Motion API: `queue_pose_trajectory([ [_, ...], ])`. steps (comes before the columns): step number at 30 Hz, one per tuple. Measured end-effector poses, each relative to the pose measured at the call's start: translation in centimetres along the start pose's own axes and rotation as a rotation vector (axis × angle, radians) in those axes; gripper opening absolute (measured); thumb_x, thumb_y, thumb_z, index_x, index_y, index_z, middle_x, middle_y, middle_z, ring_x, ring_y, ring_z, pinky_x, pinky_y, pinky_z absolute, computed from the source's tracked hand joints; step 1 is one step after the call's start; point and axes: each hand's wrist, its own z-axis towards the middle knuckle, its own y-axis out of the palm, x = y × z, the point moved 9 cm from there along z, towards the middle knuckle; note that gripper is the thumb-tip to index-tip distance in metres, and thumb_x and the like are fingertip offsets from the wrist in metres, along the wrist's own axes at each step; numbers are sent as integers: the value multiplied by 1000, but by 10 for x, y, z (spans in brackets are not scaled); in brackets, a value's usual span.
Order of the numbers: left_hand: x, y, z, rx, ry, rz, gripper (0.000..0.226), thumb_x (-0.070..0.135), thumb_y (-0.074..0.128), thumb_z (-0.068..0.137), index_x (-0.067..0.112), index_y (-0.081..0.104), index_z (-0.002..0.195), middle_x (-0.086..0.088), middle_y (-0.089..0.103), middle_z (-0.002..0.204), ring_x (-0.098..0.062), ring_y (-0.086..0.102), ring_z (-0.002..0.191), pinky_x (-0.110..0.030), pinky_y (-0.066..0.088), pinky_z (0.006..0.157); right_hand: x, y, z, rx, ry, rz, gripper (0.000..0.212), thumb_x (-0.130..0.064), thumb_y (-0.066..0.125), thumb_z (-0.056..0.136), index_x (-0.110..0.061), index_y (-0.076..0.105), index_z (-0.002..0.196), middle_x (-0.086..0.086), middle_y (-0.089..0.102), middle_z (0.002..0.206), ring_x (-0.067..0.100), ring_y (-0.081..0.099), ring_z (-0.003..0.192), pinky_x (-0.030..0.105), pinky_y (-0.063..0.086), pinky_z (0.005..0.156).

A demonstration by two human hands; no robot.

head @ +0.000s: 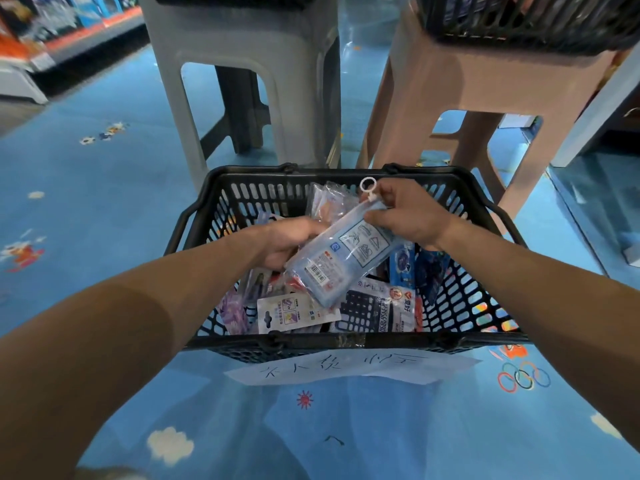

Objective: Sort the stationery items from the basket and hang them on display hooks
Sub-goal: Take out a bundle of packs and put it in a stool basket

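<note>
Head view. A black basket (398,339) stands on a blue patterned floor (104,202), in front of a grey stool (242,36) and a pink stool (467,81). Both hands hold a blue pouch packet (341,258) tilted above the basket, with its white ring (367,184) uppermost. The right hand (408,213) pinches the packet's top end beside the ring. The left hand (284,242) curls its fingers around the packet's lower part. A calculator pack (370,310) and other packets lie in the basket beneath.

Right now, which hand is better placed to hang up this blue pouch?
Right. The right hand pinches the blue pouch at its top, beside the white ring; the left hand holds the lower half, away from that ring.
</note>
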Motion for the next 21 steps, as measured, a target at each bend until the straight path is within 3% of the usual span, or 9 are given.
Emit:
queue_pose_trajectory([
  [3,9,15,0,-61,50,-93,78,76,52,84,16,61,134,-19,72,125,-38,71,113,-44,61,84,-10,-5,2,135,-106,-243,27,-8,70,90,-10,65,116,7,68,111,23,65,103,34,53,88],
  [5,12,21,0,-92,67,-81,84,72,68,71,15,60,132,-17,72,126,-35,71,113,-45,63,86,-11,-8,2,190,-133,-266,34,-11,72,89,-13,63,122,0,65,106,16,61,99,22,45,80],
  [7,9,20,2,-94,61,-103,79,59,78,70,12,60,130,-15,73,124,-32,72,109,-44,61,93,-6,-12,2,235,-123,-239,40,-14,76,86,-14,61,123,-6,60,99,13,58,94,18,45,75],
  [12,4,11,6,-5,14,-228,43,45,64,90,13,63,119,-14,77,107,-30,76,92,-42,61,83,18,-20,4,304,48,-193,65,-31,87,79,-13,50,129,-1,59,107,17,58,98,28,45,81],
  [14,6,10,5,-2,19,-230,46,40,69,84,12,62,119,-13,77,106,-30,75,92,-46,58,91,29,-20,4,284,162,-139,60,-32,87,79,-13,49,121,1,61,109,18,60,97,31,51,77],
  [16,6,6,4,28,22,-233,55,38,72,82,11,58,128,-14,74,111,-31,73,95,-48,57,93,41,-12,2,208,293,128,51,-18,85,82,-13,48,117,9,66,106,18,67,79,26,53,52],
  [18,6,-3,4,99,30,-240,55,39,69,88,13,54,134,-14,73,110,-30,73,89,-44,61,79,47,-5,1,132,380,400,37,-5,76,89,-15,48,112,14,66,97,14,67,57,20,41,35],
  [21,5,-18,0,173,55,-189,45,44,60,97,13,59,131,-14,74,106,-30,72,88,-47,59,82,54,-9,0,36,444,485,16,-8,60,101,-21,57,92,11,67,86,11,54,55,17,29,33],
])
